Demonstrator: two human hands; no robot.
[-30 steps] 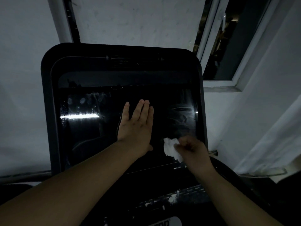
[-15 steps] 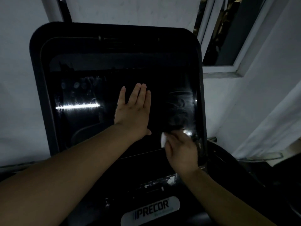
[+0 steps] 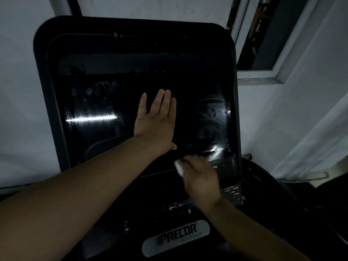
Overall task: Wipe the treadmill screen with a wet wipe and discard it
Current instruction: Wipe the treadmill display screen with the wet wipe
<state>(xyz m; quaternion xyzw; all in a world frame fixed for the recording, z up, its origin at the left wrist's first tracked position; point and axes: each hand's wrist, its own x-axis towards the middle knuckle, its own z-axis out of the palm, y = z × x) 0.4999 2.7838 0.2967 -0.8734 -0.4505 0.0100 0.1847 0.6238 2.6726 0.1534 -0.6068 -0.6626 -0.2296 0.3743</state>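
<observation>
The room is dim, with a pale wall [image 3: 22, 91] behind everything and a window [image 3: 263, 40] set in it at the far right. In front of that stands the big black treadmill console, and its dark glass screen [image 3: 105, 140] fills most of the middle; a bright streak of reflected light lies across the screen's left part, and faint smeary marks show on its right part. Below the screen, at the near edge, a silver badge [image 3: 176, 237] reads PRECOR.

The person's left hand [image 3: 156, 121] lies flat against the middle of the screen, fingers straight and close together, thumb out to the side, holding nothing. The right hand [image 3: 200, 176] is lower and to the right, at the screen's bottom edge; it is blurred, its fingers curled round the wet wipe [image 3: 178, 167]. Only a small white corner of the wipe shows at the left side of that hand, pressed against the glass near the bottom, just below the left hand's thumb.
</observation>
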